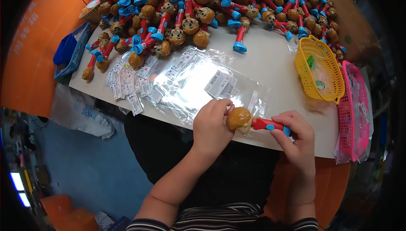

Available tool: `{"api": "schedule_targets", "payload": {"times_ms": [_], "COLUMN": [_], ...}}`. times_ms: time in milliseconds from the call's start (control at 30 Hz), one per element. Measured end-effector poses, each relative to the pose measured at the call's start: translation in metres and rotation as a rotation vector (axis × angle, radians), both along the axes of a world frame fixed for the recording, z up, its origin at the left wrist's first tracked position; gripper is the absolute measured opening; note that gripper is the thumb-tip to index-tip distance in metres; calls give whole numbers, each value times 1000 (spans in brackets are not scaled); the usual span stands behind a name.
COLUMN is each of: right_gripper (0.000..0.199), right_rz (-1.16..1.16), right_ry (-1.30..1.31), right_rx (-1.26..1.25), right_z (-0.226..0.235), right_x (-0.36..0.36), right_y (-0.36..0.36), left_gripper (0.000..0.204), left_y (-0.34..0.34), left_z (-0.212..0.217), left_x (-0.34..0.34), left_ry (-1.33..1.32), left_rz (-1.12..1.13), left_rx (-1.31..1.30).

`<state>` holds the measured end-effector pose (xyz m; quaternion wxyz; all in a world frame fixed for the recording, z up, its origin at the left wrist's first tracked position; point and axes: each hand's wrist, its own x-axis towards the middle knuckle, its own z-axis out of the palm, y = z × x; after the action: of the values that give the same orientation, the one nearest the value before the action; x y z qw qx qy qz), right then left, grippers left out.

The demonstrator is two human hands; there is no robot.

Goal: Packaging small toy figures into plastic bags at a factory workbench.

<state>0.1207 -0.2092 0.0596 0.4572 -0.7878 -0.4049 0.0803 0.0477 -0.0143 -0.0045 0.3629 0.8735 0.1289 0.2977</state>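
Over the near edge of a pale table (275, 62), the left hand (211, 127) cups the brown head and the right hand (296, 136) pinches the red stem of a toy dispenser (249, 121), clear bags (190, 79) beyond, then a heap of dispensers (203, 7) and a yellow basket (319, 68).

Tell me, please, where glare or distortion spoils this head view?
In the head view, overhead light glares white off the clear plastic bags in the middle of the table; fisheye bending curves the table's edges and blackens the corners; the left hand, right hand and the toy they hold stay fairly sharp.
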Motion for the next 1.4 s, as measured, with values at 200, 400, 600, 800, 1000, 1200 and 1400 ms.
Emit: {"api": "schedule_targets", "payload": {"times_ms": [200, 400, 600, 800, 1000, 1200, 1400], "right_gripper": [26, 24, 29, 20, 25, 27, 27], "right_rz": [-301, -178, 21, -432, -150, -438, -238], "right_ry": [-203, -462, -741, 120, -498, -338, -365], "right_rx": [127, 186, 190, 454, 268, 381, 338], "right_z": [-36, -54, -61, -64, -64, -70, -74], "right_x": [-7, -20, -16, -28, -34, -32, -37], "right_y": [-7, 0, -2, 14, 15, 25, 29], "left_gripper": [12, 13, 13, 12, 14, 15, 14], "left_y": [-8, -5, -4, -9, -4, -8, -13], "left_z": [5, 11, 17, 15, 20, 22, 18], "left_x": [3, -2, 0, -1, 2, 0, 2], "left_ry": [-45, 26, -56, -66, -163, -160, -151], "left_rz": [-22, -34, -68, -50, -97, -181, -189], "left_rx": [-87, -84, -8, 14, 9, 74, 34]}}
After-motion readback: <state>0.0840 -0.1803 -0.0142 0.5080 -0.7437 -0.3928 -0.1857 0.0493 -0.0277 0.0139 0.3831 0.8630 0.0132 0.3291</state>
